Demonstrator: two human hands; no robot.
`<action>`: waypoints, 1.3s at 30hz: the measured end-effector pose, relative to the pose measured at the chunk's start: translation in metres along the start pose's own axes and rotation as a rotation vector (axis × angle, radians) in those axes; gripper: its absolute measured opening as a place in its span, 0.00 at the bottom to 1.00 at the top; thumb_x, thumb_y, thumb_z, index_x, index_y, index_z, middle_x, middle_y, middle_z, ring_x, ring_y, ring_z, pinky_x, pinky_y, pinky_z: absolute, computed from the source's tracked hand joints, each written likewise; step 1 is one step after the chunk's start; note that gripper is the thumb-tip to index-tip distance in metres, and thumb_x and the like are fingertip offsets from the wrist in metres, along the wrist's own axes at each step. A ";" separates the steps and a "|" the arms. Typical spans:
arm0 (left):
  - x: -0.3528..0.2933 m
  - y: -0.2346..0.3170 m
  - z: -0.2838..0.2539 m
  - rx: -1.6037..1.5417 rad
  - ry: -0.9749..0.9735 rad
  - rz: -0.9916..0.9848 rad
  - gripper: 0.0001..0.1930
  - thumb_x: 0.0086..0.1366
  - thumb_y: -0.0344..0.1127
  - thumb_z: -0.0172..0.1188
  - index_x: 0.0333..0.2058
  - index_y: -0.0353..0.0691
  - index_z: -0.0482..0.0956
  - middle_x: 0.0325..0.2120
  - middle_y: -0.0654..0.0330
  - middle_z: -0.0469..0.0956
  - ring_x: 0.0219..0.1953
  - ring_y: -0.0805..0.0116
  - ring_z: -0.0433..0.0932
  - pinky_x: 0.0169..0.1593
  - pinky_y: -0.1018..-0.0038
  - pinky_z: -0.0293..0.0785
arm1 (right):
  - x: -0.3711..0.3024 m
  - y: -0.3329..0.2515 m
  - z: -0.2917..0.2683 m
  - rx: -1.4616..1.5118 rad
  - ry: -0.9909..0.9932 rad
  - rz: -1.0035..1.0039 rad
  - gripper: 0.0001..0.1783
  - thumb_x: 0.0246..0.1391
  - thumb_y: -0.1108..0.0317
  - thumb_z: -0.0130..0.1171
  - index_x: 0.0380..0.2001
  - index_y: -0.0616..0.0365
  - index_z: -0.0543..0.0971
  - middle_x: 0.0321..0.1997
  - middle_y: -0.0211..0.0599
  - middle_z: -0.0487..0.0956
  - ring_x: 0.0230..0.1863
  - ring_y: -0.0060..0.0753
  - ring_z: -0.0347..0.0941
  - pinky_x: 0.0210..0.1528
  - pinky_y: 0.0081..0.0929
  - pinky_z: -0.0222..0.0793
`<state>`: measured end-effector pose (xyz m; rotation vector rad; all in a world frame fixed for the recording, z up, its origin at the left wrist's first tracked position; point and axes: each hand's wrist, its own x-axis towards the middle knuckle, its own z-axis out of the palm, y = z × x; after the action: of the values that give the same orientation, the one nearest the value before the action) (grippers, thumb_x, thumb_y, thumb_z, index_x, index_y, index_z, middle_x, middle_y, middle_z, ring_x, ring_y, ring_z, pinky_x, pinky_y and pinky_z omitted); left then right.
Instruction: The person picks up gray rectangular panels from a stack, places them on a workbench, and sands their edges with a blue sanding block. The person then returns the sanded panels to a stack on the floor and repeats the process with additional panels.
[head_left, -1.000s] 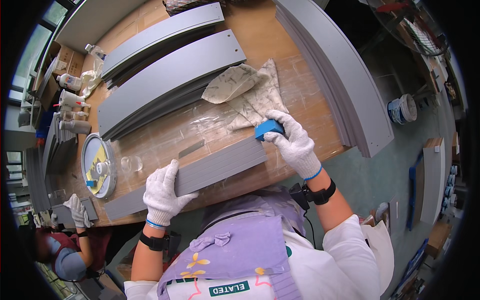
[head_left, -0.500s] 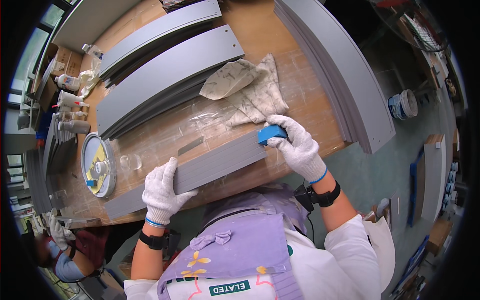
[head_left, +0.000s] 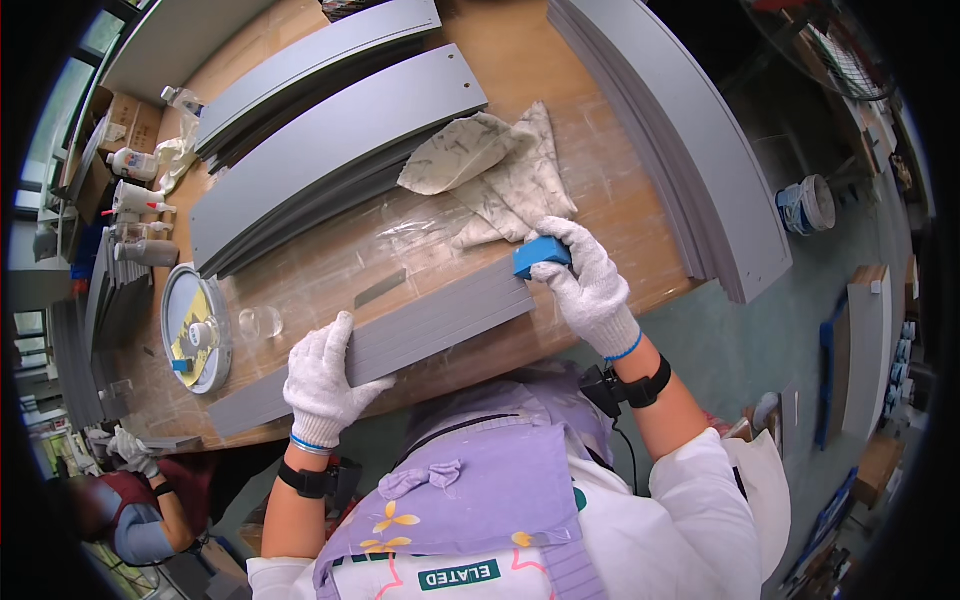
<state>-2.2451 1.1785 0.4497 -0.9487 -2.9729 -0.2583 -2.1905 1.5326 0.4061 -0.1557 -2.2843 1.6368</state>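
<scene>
A long grey panel [head_left: 440,318] lies along the near edge of the wooden workbench [head_left: 610,200]. My left hand [head_left: 325,375], in a white knit glove, grips the panel near its middle-left. My right hand [head_left: 588,282], also gloved, presses a small blue sanding block [head_left: 540,256] against the panel's right end. Just beyond that end lies a stained white cloth [head_left: 495,170]. A small grey strip [head_left: 380,288] rests on the bench behind the panel.
Stacks of curved grey panels [head_left: 330,160] cover the far bench, with another stack [head_left: 690,140] at the right. A round tin lid [head_left: 195,325], a clear cup [head_left: 260,322] and bottles [head_left: 135,195] stand at left. Another person's gloved hand [head_left: 128,448] works at lower left.
My right hand has moved the blue block slightly along the panel's right end. My left hand stays on the panel. The other person at lower left has shifted.
</scene>
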 end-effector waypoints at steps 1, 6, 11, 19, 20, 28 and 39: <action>0.000 0.000 0.000 0.005 -0.003 -0.007 0.56 0.34 0.50 0.85 0.64 0.42 0.70 0.47 0.53 0.79 0.50 0.51 0.78 0.58 0.58 0.72 | 0.009 0.001 0.004 0.038 0.004 0.028 0.23 0.63 0.68 0.64 0.60 0.61 0.76 0.56 0.47 0.82 0.55 0.41 0.80 0.59 0.34 0.76; 0.001 -0.001 0.000 0.009 -0.008 -0.003 0.56 0.33 0.50 0.85 0.64 0.42 0.71 0.47 0.53 0.79 0.50 0.51 0.78 0.58 0.58 0.72 | 0.009 -0.007 -0.006 0.035 -0.081 0.053 0.23 0.61 0.72 0.64 0.59 0.61 0.76 0.54 0.46 0.82 0.54 0.40 0.81 0.59 0.33 0.75; 0.000 -0.001 0.001 0.004 -0.007 -0.005 0.55 0.34 0.50 0.85 0.64 0.42 0.71 0.47 0.53 0.80 0.50 0.51 0.78 0.58 0.57 0.72 | -0.032 -0.021 -0.038 -0.008 -0.252 0.034 0.23 0.58 0.77 0.64 0.57 0.61 0.76 0.51 0.43 0.82 0.52 0.37 0.81 0.57 0.31 0.76; 0.000 -0.001 0.001 -0.001 -0.019 -0.016 0.54 0.35 0.50 0.84 0.64 0.42 0.71 0.48 0.52 0.79 0.51 0.50 0.78 0.58 0.57 0.72 | -0.007 -0.003 -0.001 0.173 -0.060 0.051 0.26 0.62 0.76 0.62 0.62 0.63 0.71 0.55 0.43 0.80 0.56 0.32 0.76 0.63 0.32 0.72; 0.000 -0.001 0.001 0.002 -0.008 -0.004 0.55 0.35 0.50 0.85 0.64 0.42 0.71 0.48 0.52 0.79 0.51 0.51 0.78 0.58 0.57 0.72 | 0.002 -0.001 0.003 0.108 -0.041 0.040 0.25 0.62 0.75 0.62 0.62 0.63 0.72 0.55 0.43 0.80 0.57 0.32 0.76 0.63 0.31 0.72; 0.000 -0.001 0.001 -0.021 -0.036 -0.039 0.58 0.31 0.46 0.86 0.66 0.45 0.69 0.49 0.52 0.79 0.52 0.49 0.77 0.59 0.57 0.73 | -0.012 -0.014 -0.017 0.070 -0.127 0.084 0.23 0.59 0.72 0.66 0.57 0.60 0.76 0.52 0.47 0.82 0.52 0.42 0.81 0.57 0.35 0.77; 0.000 -0.001 0.001 -0.012 -0.027 -0.030 0.57 0.31 0.47 0.85 0.65 0.44 0.70 0.48 0.52 0.79 0.51 0.49 0.78 0.58 0.57 0.73 | -0.015 -0.006 -0.002 0.057 -0.024 -0.041 0.24 0.59 0.73 0.66 0.59 0.61 0.75 0.53 0.48 0.81 0.51 0.45 0.81 0.56 0.35 0.77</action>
<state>-2.2455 1.1779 0.4481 -0.9169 -3.0156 -0.2664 -2.1747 1.5285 0.4095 -0.0756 -2.2407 1.6896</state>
